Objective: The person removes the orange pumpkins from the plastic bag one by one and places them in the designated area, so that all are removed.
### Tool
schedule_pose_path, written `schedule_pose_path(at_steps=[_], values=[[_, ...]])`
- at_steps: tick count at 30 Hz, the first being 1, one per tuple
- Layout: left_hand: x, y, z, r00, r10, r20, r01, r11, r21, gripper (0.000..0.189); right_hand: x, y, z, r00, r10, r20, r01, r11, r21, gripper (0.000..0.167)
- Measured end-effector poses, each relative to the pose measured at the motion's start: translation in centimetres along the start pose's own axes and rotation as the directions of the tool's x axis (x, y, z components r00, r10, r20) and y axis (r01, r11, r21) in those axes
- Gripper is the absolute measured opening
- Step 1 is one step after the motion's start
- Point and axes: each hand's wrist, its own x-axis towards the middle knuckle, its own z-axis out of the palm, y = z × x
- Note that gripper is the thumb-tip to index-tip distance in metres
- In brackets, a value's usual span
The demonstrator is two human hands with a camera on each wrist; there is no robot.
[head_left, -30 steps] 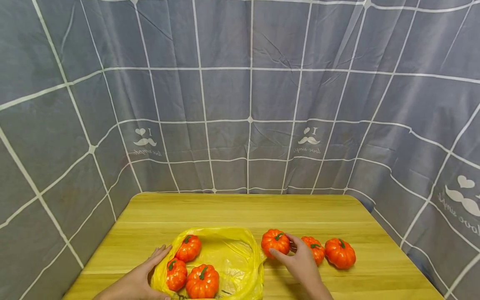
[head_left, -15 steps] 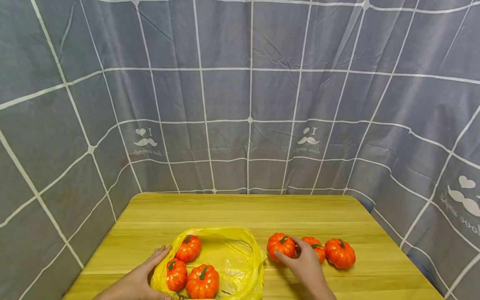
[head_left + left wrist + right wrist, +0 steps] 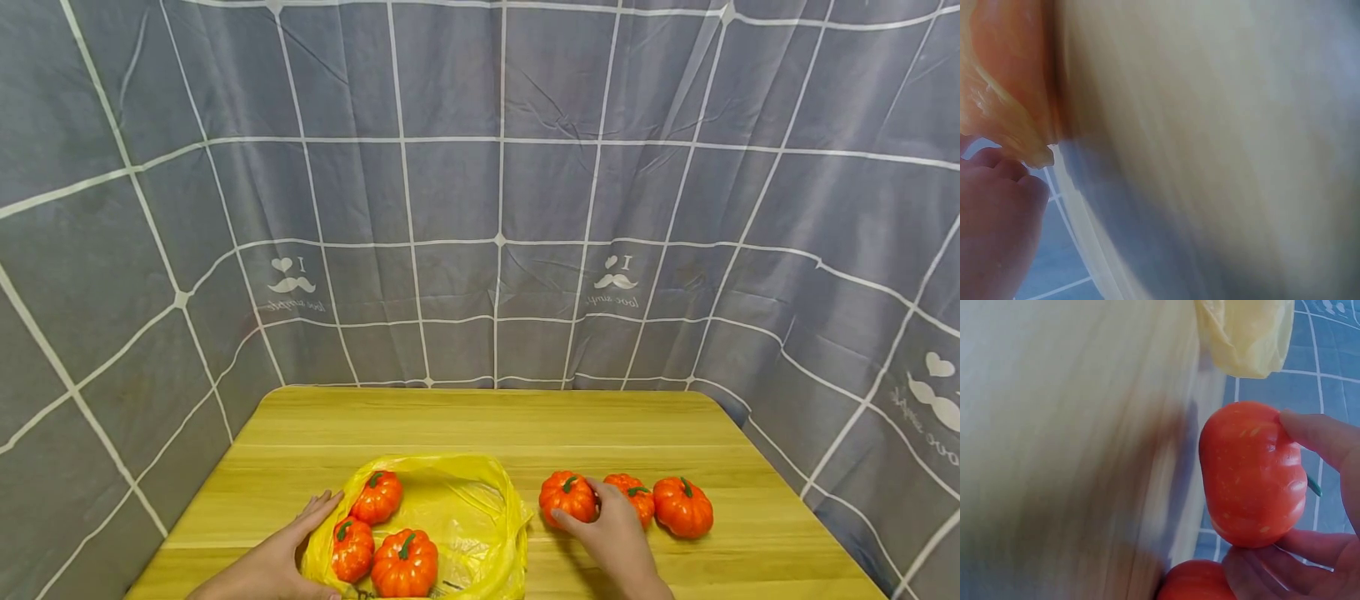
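In the head view, a pumpkin is being gripped by the right hand, thumb on one side and fingers on the other, just right of the bag. The bag's left side is being touched by the left hand — whether plastic is being pinched cannot be told. Three pumpkins are being crowded leftward inside; the bag's near rim is being cut off. That thin rim could be snagged or folded inward, and a neighbour, partly being hidden by the right hand, could be nudged away. In the left wrist view, detail is being lost to blur, and fingertips are being masked by the bag. In the right wrist view, a smooth, rounded shell is being pinched, so slipping could be caused; contact with the table is hard to judge.
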Motion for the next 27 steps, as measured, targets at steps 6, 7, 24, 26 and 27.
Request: schedule_pose_path(at_steps=[6, 7, 24, 26, 27], values=[[0.0, 0.0, 0.0, 1.000, -0.014, 0.005, 0.014, 1.000, -0.022, 0.103, -0.2, 0.1, 0.4, 0.999, -0.044, -0.020, 0.042, 0.996, -0.084, 0.081], [0.0, 0.0, 0.0, 1.000, -0.013, 0.005, 0.013, 1.000, -0.020, 0.103, -0.2, 0.1, 0.4, 0.998, -0.055, -0.027, 0.052, 0.993, -0.103, 0.080], [-0.2, 0.3, 0.0, 0.998, -0.065, 0.010, 0.066, 0.998, -0.025, 0.106, -0.3, 0.0, 0.3, 0.987, -0.118, -0.109, 0.104, 0.987, -0.125, 0.078], [-0.1, 0.4, -0.1, 0.997, -0.070, 0.017, 0.071, 0.996, -0.055, 0.106, -0.3, -0.4, 0.4, 0.985, -0.130, -0.113, 0.122, 0.990, -0.077, 0.083], [-0.1, 0.5, -0.1, 0.997, -0.074, 0.019, 0.075, 0.995, -0.059, 0.106, -0.3, -0.8, 0.4, 0.985, -0.137, -0.109, 0.132, 0.990, -0.048, 0.086]])
